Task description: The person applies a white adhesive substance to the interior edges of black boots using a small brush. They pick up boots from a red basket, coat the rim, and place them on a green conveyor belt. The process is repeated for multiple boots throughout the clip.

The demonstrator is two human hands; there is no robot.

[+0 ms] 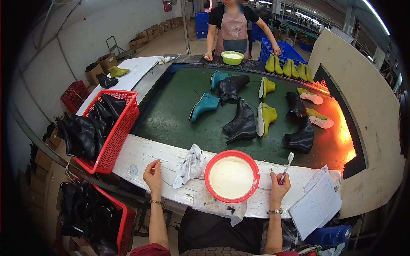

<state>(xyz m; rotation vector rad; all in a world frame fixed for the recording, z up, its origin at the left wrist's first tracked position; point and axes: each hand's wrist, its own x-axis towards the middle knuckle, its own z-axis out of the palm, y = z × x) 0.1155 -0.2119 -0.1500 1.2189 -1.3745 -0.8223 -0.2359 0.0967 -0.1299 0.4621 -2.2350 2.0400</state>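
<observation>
My right hand (279,187) is closed round a toothbrush (286,168) with a purple handle, bristles up, at the near edge of the white worktop (141,149). My left hand (152,176) hovers over the worktop's left part with fingers curled together; whether it holds something small cannot be made out. Between my hands stands a red bowl (206,176) of creamy white liquid, partly on a stained cloth (220,208). A crumpled, smudged white rag (190,166) lies left of the bowl. Beyond, the green conveyor belt (171,106) carries black boot uppers (241,121), yellow-green lasts (266,118) and blue lasts (205,106).
Red crates of black uppers (136,112) stand at left. An opened notebook (318,205) and a blue bottle (329,235) are at right. Orange light glows by a beige panel (363,106). Opposite, a person in a pink apron (233,32) stands by a green bowl (232,62) and lasts.
</observation>
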